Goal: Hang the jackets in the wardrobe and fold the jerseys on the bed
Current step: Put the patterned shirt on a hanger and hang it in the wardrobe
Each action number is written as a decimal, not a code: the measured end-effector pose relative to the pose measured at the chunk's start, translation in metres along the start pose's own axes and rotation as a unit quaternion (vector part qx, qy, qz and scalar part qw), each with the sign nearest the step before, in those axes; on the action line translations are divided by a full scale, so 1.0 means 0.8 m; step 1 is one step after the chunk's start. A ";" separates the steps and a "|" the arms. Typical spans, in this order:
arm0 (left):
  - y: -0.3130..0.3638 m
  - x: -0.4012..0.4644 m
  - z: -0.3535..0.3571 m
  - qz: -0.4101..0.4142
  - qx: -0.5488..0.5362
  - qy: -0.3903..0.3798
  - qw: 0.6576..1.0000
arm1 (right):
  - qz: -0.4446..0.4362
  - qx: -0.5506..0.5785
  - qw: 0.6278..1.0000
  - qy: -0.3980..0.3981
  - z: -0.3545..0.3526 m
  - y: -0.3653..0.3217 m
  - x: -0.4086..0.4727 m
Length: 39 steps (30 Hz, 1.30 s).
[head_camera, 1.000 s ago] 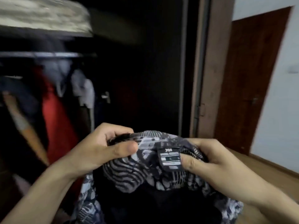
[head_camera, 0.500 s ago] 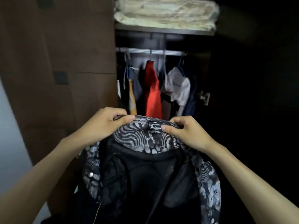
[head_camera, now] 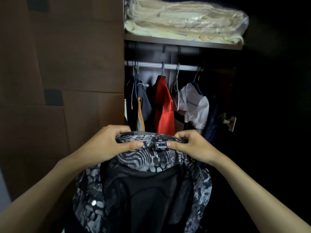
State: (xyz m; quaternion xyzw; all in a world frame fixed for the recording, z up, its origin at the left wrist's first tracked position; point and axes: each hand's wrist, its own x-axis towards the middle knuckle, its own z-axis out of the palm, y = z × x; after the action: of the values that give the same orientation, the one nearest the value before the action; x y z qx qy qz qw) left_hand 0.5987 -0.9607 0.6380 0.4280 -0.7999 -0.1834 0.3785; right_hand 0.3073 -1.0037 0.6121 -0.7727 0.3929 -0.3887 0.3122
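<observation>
A black and grey patterned jacket (head_camera: 148,162) with a black mesh lining hangs open in front of me, its inside facing me. My left hand (head_camera: 107,142) grips the collar left of the neck label (head_camera: 161,144). My right hand (head_camera: 191,145) pinches the collar just right of that label. Behind the jacket stands the open wardrobe, with a metal rail (head_camera: 161,66) across its upper part. On the rail hang a red garment (head_camera: 164,105), a white one (head_camera: 195,105) and dark ones (head_camera: 139,101). An empty pale hanger (head_camera: 176,88) hangs between the red and white garments.
A shelf (head_camera: 181,42) above the rail carries folded cream bedding in clear plastic (head_camera: 183,19). The brown wardrobe panel (head_camera: 62,81) fills the left side. The open door on the right is dark, with a metal hinge (head_camera: 228,121) showing.
The view has swung left from the room door to face the open wardrobe. Both hands have kept hold of the jacket collar and lifted it slightly toward the rail.
</observation>
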 end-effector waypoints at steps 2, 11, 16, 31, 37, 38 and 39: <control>-0.005 0.014 0.007 -0.011 0.001 0.007 1.000 | -0.004 0.007 1.000 -0.024 -0.008 0.013 0.014; 0.005 0.087 0.038 -0.029 0.039 0.079 0.996 | 0.039 -0.032 0.996 -0.078 -0.080 0.042 0.101; 0.015 0.133 0.039 0.000 0.092 0.101 0.991 | -0.034 0.031 0.970 0.237 -0.136 0.036 0.208; -0.021 0.165 0.031 -0.018 0.157 0.081 0.984 | 0.020 0.222 0.954 0.201 -0.148 0.083 0.369; -0.019 0.175 0.010 -0.014 0.191 0.091 0.977 | -0.033 0.299 0.947 0.115 -0.106 0.050 0.243; -0.017 0.175 0.007 -0.016 0.194 0.089 0.977 | -0.028 0.301 0.947 0.110 -0.096 0.052 0.216; -0.016 0.176 0.004 -0.019 0.197 0.088 0.976 | -0.019 0.299 0.947 0.111 -0.089 0.056 0.190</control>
State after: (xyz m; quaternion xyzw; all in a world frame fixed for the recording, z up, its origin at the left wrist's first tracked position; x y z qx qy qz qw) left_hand 0.5547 -1.0837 0.6913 0.5234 -0.7759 0.0090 0.3522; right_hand 0.2896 -1.1674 0.6668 -0.6028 0.2761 -0.5775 0.4763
